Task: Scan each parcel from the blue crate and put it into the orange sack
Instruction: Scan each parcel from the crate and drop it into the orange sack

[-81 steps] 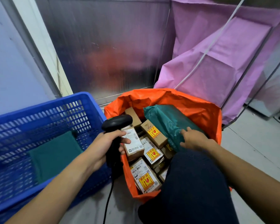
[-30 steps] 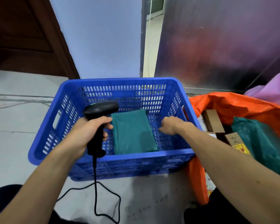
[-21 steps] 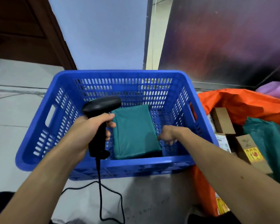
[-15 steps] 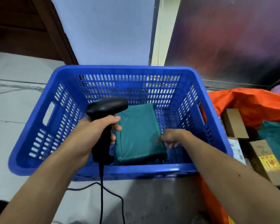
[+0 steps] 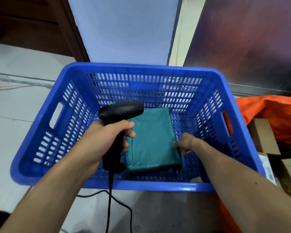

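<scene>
One teal parcel (image 5: 151,138) lies flat on the floor of the blue crate (image 5: 141,186), no label showing on its upper face. Its right edge is pinched by the right hand (image 5: 183,145), likely to lift and turn it; the left hand (image 5: 106,140) grips the scanner (image 5: 121,111) by the handle, head poised over the parcel's left side for the read. Just right of the crate the orange sack (image 5: 267,108) gapes, boxes (image 5: 262,135) inside.

A brown door (image 5: 32,26) is at the upper left, a blue wall (image 5: 124,31) beside it, grey floor (image 5: 20,132) at the left.
</scene>
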Motion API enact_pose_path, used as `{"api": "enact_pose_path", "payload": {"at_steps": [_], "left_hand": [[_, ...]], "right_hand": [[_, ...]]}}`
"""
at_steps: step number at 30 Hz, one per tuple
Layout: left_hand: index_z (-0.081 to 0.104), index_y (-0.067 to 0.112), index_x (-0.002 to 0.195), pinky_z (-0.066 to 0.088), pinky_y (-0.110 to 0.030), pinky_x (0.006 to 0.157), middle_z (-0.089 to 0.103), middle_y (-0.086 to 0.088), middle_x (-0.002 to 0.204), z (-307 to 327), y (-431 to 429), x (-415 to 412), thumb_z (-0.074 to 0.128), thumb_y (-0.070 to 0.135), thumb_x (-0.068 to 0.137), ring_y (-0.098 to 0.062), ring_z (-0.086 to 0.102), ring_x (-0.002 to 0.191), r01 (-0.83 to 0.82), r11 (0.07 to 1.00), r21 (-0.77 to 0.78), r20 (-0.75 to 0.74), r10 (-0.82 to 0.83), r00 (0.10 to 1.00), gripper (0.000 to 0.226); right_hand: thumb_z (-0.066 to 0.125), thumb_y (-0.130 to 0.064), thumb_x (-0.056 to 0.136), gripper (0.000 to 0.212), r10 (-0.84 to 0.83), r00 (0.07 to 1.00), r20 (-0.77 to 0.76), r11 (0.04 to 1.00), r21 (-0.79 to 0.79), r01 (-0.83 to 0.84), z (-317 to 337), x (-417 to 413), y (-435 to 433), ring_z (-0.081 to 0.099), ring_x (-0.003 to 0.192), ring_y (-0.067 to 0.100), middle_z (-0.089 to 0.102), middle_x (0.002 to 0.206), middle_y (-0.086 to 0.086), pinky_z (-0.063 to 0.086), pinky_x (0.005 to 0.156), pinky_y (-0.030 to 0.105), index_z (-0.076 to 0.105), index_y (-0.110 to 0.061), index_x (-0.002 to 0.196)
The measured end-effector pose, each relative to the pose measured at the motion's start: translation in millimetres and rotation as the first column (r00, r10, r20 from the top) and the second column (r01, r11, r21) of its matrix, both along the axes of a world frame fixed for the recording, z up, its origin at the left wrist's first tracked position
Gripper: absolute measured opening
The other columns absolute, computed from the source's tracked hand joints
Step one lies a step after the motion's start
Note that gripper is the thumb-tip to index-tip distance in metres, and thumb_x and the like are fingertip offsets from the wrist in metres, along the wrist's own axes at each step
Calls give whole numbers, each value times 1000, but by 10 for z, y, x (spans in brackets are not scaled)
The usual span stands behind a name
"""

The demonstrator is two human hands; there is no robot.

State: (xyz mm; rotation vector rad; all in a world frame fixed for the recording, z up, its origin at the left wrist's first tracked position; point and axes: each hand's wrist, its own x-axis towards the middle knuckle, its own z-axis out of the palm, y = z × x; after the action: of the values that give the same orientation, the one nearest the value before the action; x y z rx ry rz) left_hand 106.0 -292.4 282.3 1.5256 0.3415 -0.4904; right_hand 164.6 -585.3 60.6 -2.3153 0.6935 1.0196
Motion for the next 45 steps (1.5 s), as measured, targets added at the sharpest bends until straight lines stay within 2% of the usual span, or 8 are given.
{"api": "enact_pose_path", "payload": {"at_steps": [7, 16, 22, 26, 31, 34, 39, 45], "left_hand": [[71, 9, 92, 49, -23, 46, 71, -8, 77, 35, 19, -4, 70, 13, 94, -14, 54, 49, 20, 1000, 6, 11, -20, 1000, 4], [71, 9, 90, 52, -26, 52, 73, -7, 80, 111, 162, -43, 72, 18, 94, -15, 55, 53, 5, 1000, 30, 19, -5, 1000, 10], [70, 10, 94, 52, -28, 54, 72, -8, 79, 197, 232, -55, 72, 16, 94, -16, 54, 52, 0, 1000, 10, 43, -1, 999, 7], [69, 11, 97, 51, -27, 55, 73, -7, 80, 236, 289, -72, 72, 19, 95, -16, 54, 53, 11, 1000, 7, 53, -11, 999, 9], [70, 11, 97, 52, -25, 54, 73, -6, 81, 293, 354, -92, 71, 19, 95, -15, 54, 53, 13, 1000, -12, 59, -12, 998, 9], [71, 11, 97, 52, -29, 58, 74, -6, 81, 298, 402, -88, 72, 20, 94, -16, 55, 54, -1, 1000, -21, 64, 3, 998, 9], [71, 11, 95, 52, -32, 62, 74, -6, 79, 312, 449, -89, 73, 20, 93, -17, 55, 55, -25, 999, -40, 66, 28, 997, 10], [70, 10, 96, 53, -28, 56, 74, -6, 78, 354, 473, -86, 72, 20, 94, -16, 56, 53, -35, 998, -44, 78, 38, 996, 10]], "right_hand": [[65, -32, 97, 29, 60, 995, -82, 998, 38, -57, -26, 0, 40, 67, 56, 22, 67, 73, 14, 53, 56, 30, 58, -7, 85], [70, -30, 67, 30, 105, 992, -67, 994, 45, -102, 142, 73, 103, 68, 55, 25, 67, 65, 9, 53, 65, 35, 63, -8, 85], [68, -38, 86, 33, 339, 940, 22, 930, -159, -332, 946, 242, 434, 74, 59, 19, 67, 47, -2, 59, 68, 25, 69, -9, 69], [68, -44, 81, 33, 544, 839, -11, 786, -342, -514, 1325, 247, 809, 73, 65, 17, 72, 62, -4, 62, 82, 33, 72, -12, 88], [63, -50, 86, 62, 732, 682, 10, 587, -518, -622, 1423, 62, 1300, 62, 123, 28, 64, 133, 7, 51, 100, 37, 56, -15, 136], [59, -53, 91, 62, 767, 642, 10, 558, -506, -658, 1364, 18, 1482, 59, 129, 30, 60, 140, 9, 48, 102, 39, 53, -14, 138], [66, -64, 87, 82, 700, 697, 157, 680, -447, -582, 1212, -48, 1580, 41, 137, 38, 38, 146, 17, 39, 109, 49, 42, -11, 144], [74, -72, 76, 138, 321, 940, 117, 935, -195, -296, 948, -154, 1485, 32, 148, 44, 5, 166, 27, 35, 116, 49, -14, -10, 161]]}}
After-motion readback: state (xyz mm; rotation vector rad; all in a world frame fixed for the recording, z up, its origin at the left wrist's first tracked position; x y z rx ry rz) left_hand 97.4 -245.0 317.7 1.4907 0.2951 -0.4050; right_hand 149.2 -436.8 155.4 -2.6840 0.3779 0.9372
